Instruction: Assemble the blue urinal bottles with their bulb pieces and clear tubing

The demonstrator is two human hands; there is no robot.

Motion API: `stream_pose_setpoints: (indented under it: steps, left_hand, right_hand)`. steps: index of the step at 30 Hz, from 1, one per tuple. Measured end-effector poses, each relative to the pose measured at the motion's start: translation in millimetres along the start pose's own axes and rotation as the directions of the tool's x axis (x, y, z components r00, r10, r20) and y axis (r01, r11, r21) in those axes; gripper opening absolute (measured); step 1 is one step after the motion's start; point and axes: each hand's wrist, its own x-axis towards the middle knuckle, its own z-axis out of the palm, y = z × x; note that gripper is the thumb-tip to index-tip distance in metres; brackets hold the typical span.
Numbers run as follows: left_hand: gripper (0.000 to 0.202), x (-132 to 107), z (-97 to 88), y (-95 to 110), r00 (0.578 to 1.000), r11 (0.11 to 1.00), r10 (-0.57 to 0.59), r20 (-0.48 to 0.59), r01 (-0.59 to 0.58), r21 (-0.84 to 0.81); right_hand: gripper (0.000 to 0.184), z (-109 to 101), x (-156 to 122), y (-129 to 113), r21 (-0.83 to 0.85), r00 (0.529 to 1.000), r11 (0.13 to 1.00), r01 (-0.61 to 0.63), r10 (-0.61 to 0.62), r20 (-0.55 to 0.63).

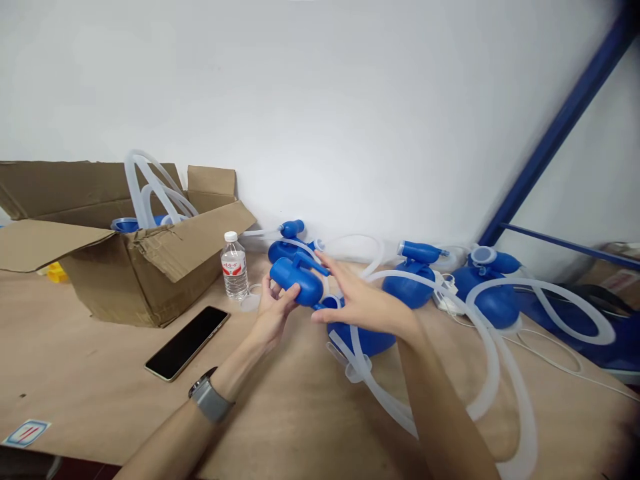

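My left hand [275, 307] is wrapped round a rounded blue plastic urinal bottle [299, 281], thumb on its near side. A narrow blue bar like a handle sticks out from the bottle's top towards the right. My right hand [357, 300] is open just right of it, thumb and fingers spread; whether a fingertip touches the bar I cannot tell. Below my right hand, partly hidden, lies another blue urinal bottle [367, 340] with a translucent hose [373, 383]. Behind the held bottle is one more blue bottle [280, 251] with a tube.
An open cardboard box [170, 280] with hoses and blue parts stands left. Nearby are a water bottle [234, 270] and a black phone [187, 343]. Further blue bottles [410, 287] with looping hoses [493, 360], a white power strip [447, 297] and cables lie right, before a blue metal frame [555, 127].
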Motion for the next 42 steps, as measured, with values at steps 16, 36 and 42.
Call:
stream_pose_setpoints:
  steps: [16, 36, 42]
  left_hand:
    - [0.031, 84, -92.5, -17, 0.998, -0.264, -0.056, 0.001, -0.016, 0.964]
    - [0.035, 138, -86.1, -30, 0.922, -0.219, -0.362, -0.139, 0.061, 0.974]
    - [0.035, 135, -86.6, -29, 0.903, -0.108, -0.411, -0.122, 0.085, 0.990]
  right_hand:
    - [0.072, -68, -39, 34, 0.099, 0.924, 0.990, -0.096, 0.126, -0.361]
    - [0.073, -71, -47, 28, 0.056, 0.987, 0.992, -0.111, 0.117, -0.110]
    - [0.075, -69, -44, 34, 0.034, 0.988, 0.989, -0.143, 0.145, -0.048]
